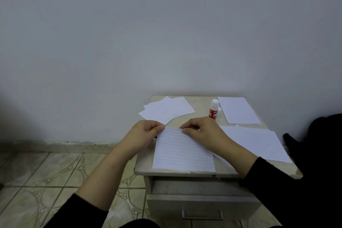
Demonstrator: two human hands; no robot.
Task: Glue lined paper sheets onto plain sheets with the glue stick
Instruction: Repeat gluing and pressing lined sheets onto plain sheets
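A lined sheet [183,152] lies at the front of a small table [142,169]. My left hand [143,133] pinches its far left corner. My right hand [201,131] pinches the far edge a little to the right of that. A red and white glue stick [214,110] stands upright behind my right hand, with its cap on. Several plain sheets [166,111] are fanned out at the table's far left. A neat stack of paper [238,110] sits at the far right. More lined sheets [259,142] lie at the right, partly under my right forearm.
The table stands against a pale wall and has a drawer with a metal handle [202,215] below its top. Patterned floor tiles [46,181] spread to the left. A dark object [318,135] sits to the right of the table.
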